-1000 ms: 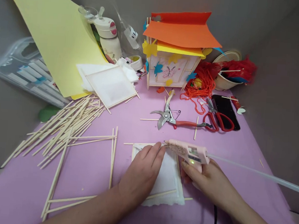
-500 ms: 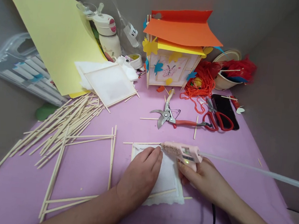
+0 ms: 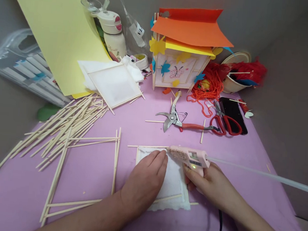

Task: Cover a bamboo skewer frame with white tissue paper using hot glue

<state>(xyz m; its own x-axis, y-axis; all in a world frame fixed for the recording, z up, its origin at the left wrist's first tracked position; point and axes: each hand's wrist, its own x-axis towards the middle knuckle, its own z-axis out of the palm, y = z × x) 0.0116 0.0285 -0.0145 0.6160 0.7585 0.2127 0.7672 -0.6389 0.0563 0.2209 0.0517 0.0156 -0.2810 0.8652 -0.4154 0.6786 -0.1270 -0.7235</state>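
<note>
My right hand is wrapped around the grip of a pale pink hot glue gun, lit by a small green light. A long clear glue stick sticks out of its back, and the nozzle is at the top stick of a small wooden frame. Over that frame lies white, cloth-like paper with a ragged lower edge. My left hand has its fingers bent together on the paper, with the fingertips by the top edge, close to the nozzle. What lies under those fingers is hidden.
Left of the hands are an open stick frame and a pile of sticks. Beyond lie pruning shears, scissors and a phone. A decorated paper-and-stick lantern stands behind. A black cord trails below my right hand.
The view has shifted slightly. Both hands and the glue gun keep practically the same place at the frame's top edge.
</note>
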